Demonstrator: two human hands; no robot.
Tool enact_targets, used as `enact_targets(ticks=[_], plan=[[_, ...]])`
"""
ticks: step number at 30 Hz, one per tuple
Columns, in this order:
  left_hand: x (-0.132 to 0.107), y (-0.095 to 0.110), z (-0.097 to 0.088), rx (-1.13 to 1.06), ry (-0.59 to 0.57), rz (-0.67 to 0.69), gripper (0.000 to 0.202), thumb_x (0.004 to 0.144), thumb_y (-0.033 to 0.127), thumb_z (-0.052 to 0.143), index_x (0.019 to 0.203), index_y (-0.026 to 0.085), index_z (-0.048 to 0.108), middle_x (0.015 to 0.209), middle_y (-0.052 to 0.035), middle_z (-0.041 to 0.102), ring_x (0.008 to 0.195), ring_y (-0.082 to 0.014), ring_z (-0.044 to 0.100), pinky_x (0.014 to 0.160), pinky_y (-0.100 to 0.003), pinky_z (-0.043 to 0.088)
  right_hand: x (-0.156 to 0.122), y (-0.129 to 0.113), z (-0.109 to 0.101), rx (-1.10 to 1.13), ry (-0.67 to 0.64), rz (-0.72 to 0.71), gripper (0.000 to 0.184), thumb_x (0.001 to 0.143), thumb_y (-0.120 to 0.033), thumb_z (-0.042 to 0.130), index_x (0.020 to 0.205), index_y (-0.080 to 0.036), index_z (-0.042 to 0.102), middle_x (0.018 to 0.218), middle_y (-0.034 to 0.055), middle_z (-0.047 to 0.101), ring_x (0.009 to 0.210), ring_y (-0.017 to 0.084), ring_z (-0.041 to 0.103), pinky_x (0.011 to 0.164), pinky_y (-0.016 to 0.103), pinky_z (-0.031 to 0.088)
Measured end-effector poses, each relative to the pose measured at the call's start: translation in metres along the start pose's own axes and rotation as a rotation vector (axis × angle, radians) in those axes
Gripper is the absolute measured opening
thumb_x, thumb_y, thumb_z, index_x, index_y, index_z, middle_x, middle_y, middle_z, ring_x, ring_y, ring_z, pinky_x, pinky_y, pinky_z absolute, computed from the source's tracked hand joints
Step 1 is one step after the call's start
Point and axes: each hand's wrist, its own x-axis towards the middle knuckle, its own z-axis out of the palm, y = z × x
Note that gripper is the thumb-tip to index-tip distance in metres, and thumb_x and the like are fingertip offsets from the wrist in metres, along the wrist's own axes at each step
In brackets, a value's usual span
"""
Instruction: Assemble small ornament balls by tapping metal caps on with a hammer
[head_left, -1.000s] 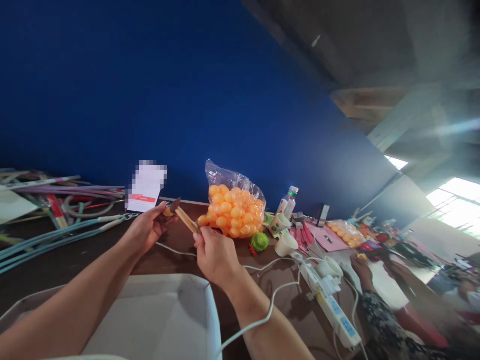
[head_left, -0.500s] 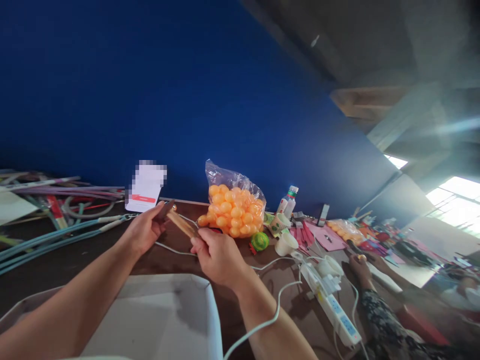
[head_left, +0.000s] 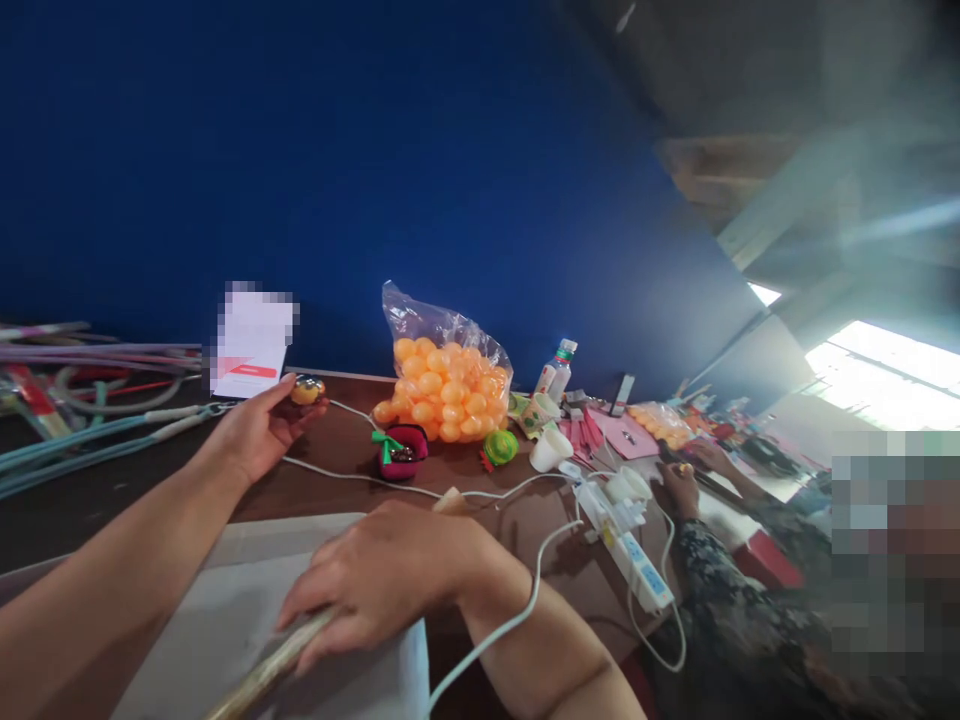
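My left hand (head_left: 255,430) is raised over the brown table (head_left: 345,480) and pinches a small orange ball (head_left: 307,390) at its fingertips. My right hand (head_left: 375,580) has dropped low over a white cardboard box (head_left: 225,620) and grips a wooden stick (head_left: 270,670) that slants down to the left. A clear bag of orange balls (head_left: 442,385) stands behind, with a small red and green pouch (head_left: 401,450) in front of it.
White cables run across the table to a power strip (head_left: 622,540). Paper cups (head_left: 547,450), a green disc (head_left: 499,447) and a bottle (head_left: 555,370) stand past the bag. Coloured rods and hoops (head_left: 90,400) lie at left. Another person's hand (head_left: 679,490) works at right.
My right hand pulled the wooden stick away from the left hand and down to the white box. The left hand now holds only the ball. The camera tilted down.
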Motion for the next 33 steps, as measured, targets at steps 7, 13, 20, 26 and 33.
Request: enact_targets(ticks=[7, 13, 20, 26, 33], plan=[[-0.005, -0.002, 0.001, 0.015, -0.035, 0.008, 0.018, 0.093, 0.011, 0.053, 0.081, 0.011, 0.066, 0.072, -0.0076, 0.074, 0.060, -0.0156, 0.071, 0.055, -0.024, 0.060, 0.032, 0.042, -0.021, -0.014, 0.105, 0.113, 0.022, 0.095, -0.032, 0.055, 0.104, -0.032, 0.075, 0.102, -0.0001, 0.077, 0.094, 0.017, 0.069, 0.078, 0.026, 0.049], [-0.003, -0.003, -0.002, 0.031, -0.075, -0.004, 0.009, 0.088, 0.013, 0.063, 0.081, 0.012, 0.067, 0.076, -0.0102, 0.074, 0.061, -0.0169, 0.072, 0.056, -0.025, 0.061, 0.054, 0.055, -0.015, -0.097, 0.093, 0.172, 0.022, 0.092, -0.032, 0.056, 0.090, -0.032, 0.078, 0.094, 0.0012, 0.078, 0.090, 0.022, 0.071, 0.073, 0.031, 0.049], [-0.002, -0.005, -0.004, 0.032, -0.076, -0.016, 0.012, 0.090, 0.015, 0.062, 0.081, 0.011, 0.067, 0.076, -0.0096, 0.074, 0.061, -0.0166, 0.072, 0.057, -0.026, 0.061, 0.066, 0.052, -0.004, -0.271, -0.045, 0.171, 0.027, 0.087, -0.023, 0.052, 0.086, -0.027, 0.079, 0.091, 0.0075, 0.078, 0.088, 0.027, 0.072, 0.067, 0.033, 0.050], [-0.004, -0.003, -0.002, 0.042, -0.084, -0.014, 0.015, 0.092, 0.016, 0.059, 0.081, 0.010, 0.068, 0.077, -0.0100, 0.074, 0.061, -0.0167, 0.072, 0.057, -0.026, 0.060, 0.078, 0.042, -0.013, -0.375, -0.192, 0.127, 0.022, 0.082, -0.019, 0.058, 0.088, -0.022, 0.078, 0.096, 0.0100, 0.078, 0.093, 0.029, 0.072, 0.070, 0.033, 0.051], [0.000, -0.004, -0.006, 0.035, -0.078, -0.017, 0.010, 0.090, 0.015, 0.062, 0.083, 0.010, 0.067, 0.077, -0.0091, 0.074, 0.062, -0.0165, 0.072, 0.056, -0.026, 0.061, 0.089, 0.036, -0.018, -0.394, -0.285, 0.110, 0.021, 0.075, -0.014, 0.062, 0.085, -0.024, 0.078, 0.095, 0.0071, 0.078, 0.092, 0.028, 0.072, 0.072, 0.032, 0.051]])
